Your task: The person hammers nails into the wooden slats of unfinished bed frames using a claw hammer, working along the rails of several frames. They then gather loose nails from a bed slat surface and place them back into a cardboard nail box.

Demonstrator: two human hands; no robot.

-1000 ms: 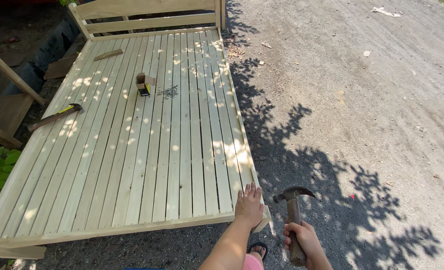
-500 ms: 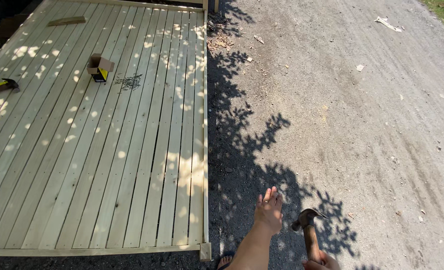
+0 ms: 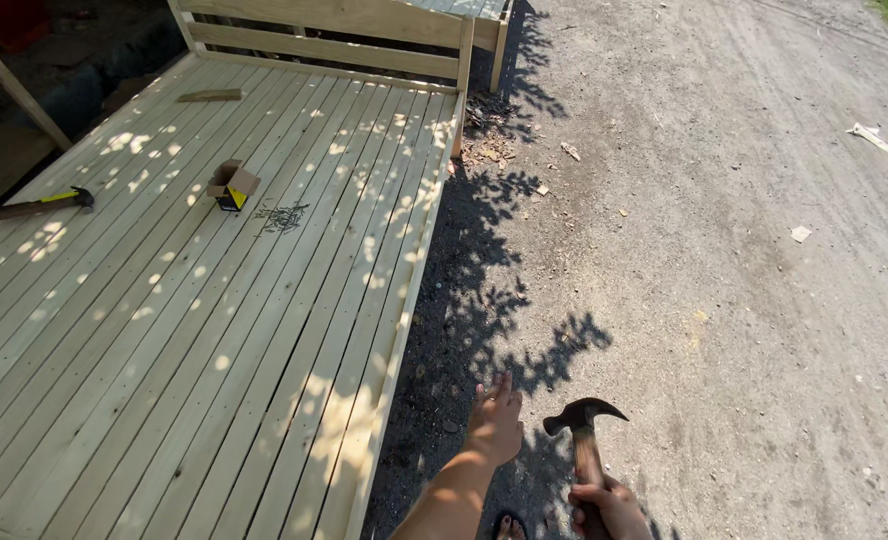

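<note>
A claw hammer (image 3: 584, 440) is being held upright by the right hand (image 3: 609, 510), grip wrapped around its handle, near right of the slatted bed frame (image 3: 214, 330); the left hand (image 3: 494, 425) is being held open, empty

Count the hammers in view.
2. One claw hammer is held upright in the right hand, over the dirt. The other hammer lies on the slatted platform at far left. None seem hidden.
</note>
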